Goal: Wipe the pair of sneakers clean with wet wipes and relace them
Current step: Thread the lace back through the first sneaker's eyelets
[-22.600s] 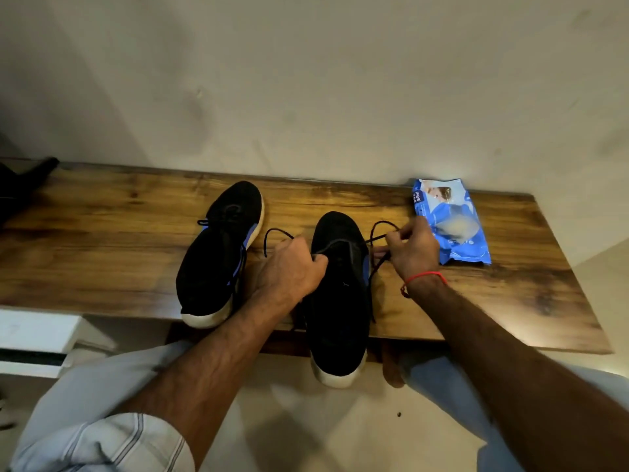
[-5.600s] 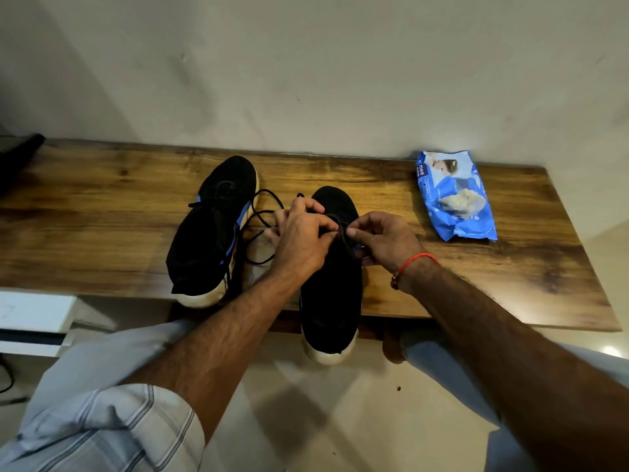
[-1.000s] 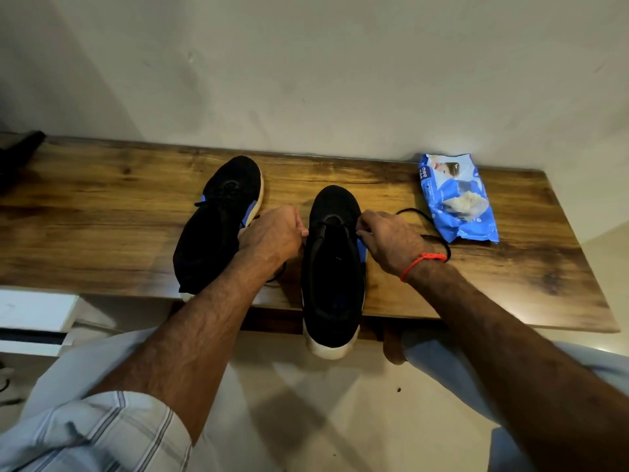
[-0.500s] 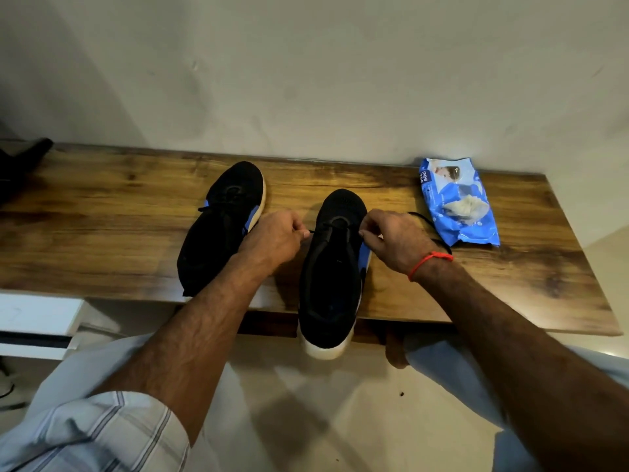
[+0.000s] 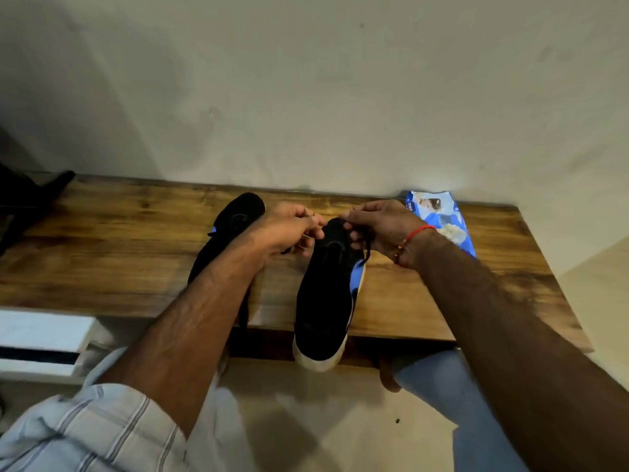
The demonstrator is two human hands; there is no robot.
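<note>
— Head view: where were the hands?

— I saw both over the toe of the right shoe (image 5: 323,294), which lay on the bench (image 5: 102,253) with its heel past the near edge. The left hand (image 5: 289,229) had curled fingers pinching the lace (image 5: 367,248); the right hand (image 5: 381,226) pinched it too.

— And the rest?

— The left shoe (image 5: 235,223) lay beside it, partly behind my forearm. The wipes (image 5: 446,219) sat against the wall (image 5: 306,97).

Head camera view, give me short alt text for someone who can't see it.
Two hands, left hand and right hand, pinch a black lace over the right sneaker, whose heel overhangs a wooden table. The other sneaker lies left of it; a blue wipes pack sits behind the right wrist.
</note>
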